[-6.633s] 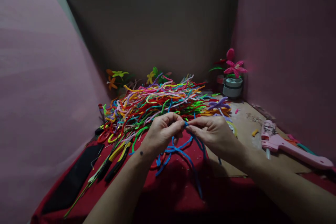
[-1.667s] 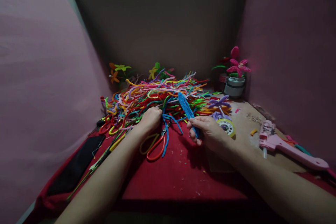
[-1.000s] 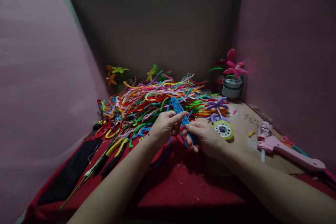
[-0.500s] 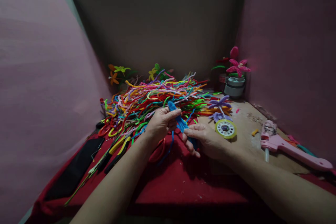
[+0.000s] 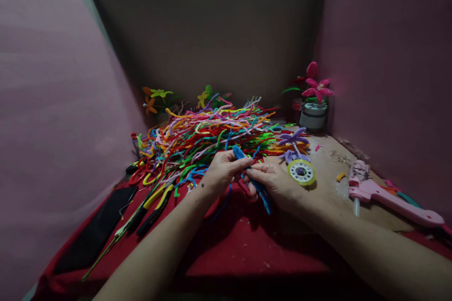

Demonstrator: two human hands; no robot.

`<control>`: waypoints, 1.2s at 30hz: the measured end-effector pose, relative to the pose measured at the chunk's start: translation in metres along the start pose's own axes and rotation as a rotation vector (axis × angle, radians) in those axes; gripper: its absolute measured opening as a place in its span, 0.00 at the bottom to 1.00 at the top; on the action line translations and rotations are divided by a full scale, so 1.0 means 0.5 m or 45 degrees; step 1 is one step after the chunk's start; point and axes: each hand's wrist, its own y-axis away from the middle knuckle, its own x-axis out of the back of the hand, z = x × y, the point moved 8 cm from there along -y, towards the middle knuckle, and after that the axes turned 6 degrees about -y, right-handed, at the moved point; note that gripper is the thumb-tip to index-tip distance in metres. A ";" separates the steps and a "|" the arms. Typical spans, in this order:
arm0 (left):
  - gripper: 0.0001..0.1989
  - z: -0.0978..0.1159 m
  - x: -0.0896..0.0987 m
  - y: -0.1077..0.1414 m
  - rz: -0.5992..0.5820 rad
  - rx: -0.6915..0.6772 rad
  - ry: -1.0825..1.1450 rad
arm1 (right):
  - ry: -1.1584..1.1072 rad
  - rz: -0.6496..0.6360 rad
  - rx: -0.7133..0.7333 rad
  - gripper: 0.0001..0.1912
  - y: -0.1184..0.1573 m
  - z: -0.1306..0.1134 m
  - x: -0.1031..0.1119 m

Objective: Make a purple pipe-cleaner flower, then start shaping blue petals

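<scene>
A bundle of blue pipe cleaners (image 5: 263, 194) slants between my two hands, over the red cloth (image 5: 254, 249). My left hand (image 5: 226, 169) pinches its upper part between thumb and fingers, and a short blue end sticks out above. Close beside it, my right hand (image 5: 270, 179) grips the middle, with the lower end hanging out below the fingers. The two hands nearly touch, and the part of the bundle between them is mostly hidden. Behind my hands lies a big heap of multicoloured pipe cleaners (image 5: 212, 127).
To the right are a yellow-rimmed wheel (image 5: 301, 172), a purple pipe-cleaner flower (image 5: 294, 138) and a pink glue gun (image 5: 388, 202) on a brown board (image 5: 328, 178). At left lie yellow-black pliers (image 5: 155, 211) and a black phone-like slab (image 5: 95, 230). A pink flower (image 5: 318, 89) stands behind.
My hands have drawn closer together along the blue bundle. My right hand has shifted up it, so more of the lower end shows below. The view has moved slightly.
</scene>
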 end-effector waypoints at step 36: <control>0.08 0.009 0.046 0.002 0.375 -0.072 -0.323 | 0.040 0.051 -0.042 0.12 -0.007 0.014 0.013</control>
